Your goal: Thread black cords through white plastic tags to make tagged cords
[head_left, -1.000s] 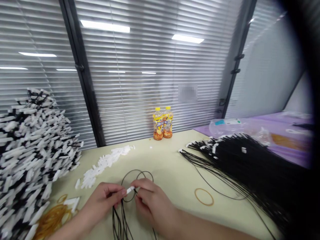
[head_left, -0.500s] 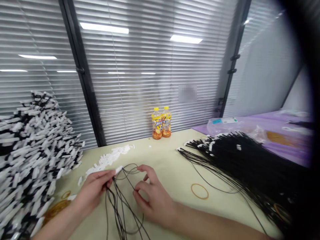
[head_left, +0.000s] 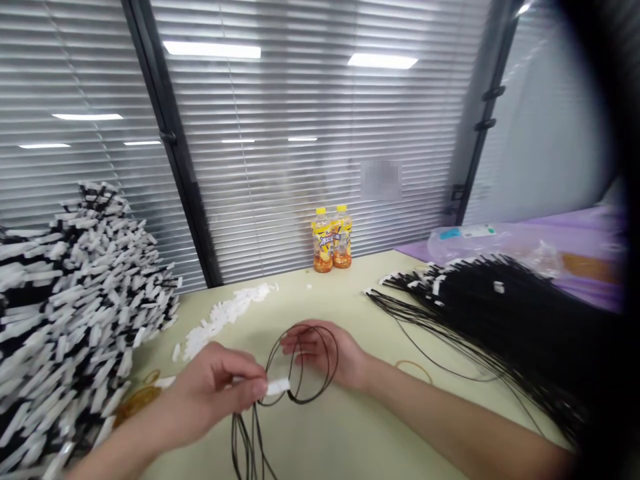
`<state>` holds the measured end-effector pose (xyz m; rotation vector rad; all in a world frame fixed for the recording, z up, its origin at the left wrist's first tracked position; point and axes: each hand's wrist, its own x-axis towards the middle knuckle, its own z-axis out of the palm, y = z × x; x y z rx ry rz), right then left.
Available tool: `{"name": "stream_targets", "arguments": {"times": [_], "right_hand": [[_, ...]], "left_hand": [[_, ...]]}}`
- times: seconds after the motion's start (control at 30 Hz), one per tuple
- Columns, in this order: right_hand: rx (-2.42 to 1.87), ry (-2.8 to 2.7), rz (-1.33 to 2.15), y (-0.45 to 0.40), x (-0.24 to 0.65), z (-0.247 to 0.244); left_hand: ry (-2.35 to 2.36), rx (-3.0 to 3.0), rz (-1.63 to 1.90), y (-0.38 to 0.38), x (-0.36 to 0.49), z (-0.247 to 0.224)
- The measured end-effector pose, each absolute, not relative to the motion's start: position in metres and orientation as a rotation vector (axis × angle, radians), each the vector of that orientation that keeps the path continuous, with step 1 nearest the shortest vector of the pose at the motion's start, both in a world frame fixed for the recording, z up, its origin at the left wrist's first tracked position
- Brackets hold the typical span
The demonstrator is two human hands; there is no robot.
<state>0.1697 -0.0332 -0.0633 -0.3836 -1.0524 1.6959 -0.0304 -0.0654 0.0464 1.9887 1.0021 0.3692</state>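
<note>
My left hand (head_left: 227, 383) pinches a small white sleeve (head_left: 278, 386) between thumb and fingers. Thin black cords (head_left: 247, 443) hang down below that hand. To the right of the sleeve, loops of black cord (head_left: 334, 363) stand in front of my right hand (head_left: 327, 353). The fingers of my right hand are apart and curved behind the loops; whether they touch the cord is unclear.
A tall pile of white-tipped black cords (head_left: 85, 287) stands at the left. White sleeves (head_left: 227, 313) lie behind my hands. Two yellow-capped bottles (head_left: 332, 243) stand at the back. Long black cords (head_left: 500, 327) and a rubber band (head_left: 415, 365) lie right.
My left hand has moved right with the white sleeve, now turned more level. My right hand has opened from its curled pose, and the cord loops now stand before it.
</note>
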Motion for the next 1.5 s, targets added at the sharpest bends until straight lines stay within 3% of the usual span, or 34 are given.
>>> {"name": "stream_targets", "arguments": {"times": [0.17,0.33,0.4,0.57,0.87,1.5], "right_hand": [[-0.675,-1.160,1.520,-0.016,0.195,-0.062],[-1.086,-1.603,0.487,-0.039,0.174,-0.057],[-1.072,-1.708,0.331,-0.057,0.157,-0.052],[-1.124,-2.044,0.456,-0.083,0.125,-0.050],[-1.123,-1.812,0.737,-0.076,0.120,-0.057],[-1.114,-1.868,0.708,-0.081,0.119,-0.063]], "left_hand": [[1.106,1.907,0.354,-0.047,-0.027,0.004],[1.264,1.665,0.536,-0.033,-0.033,-0.013],[1.278,1.660,0.565,-0.032,-0.035,-0.015],[1.265,1.690,0.605,-0.032,-0.037,-0.019],[1.200,1.667,0.634,-0.033,-0.036,-0.019],[1.207,1.742,0.583,-0.033,-0.034,-0.017]]}}
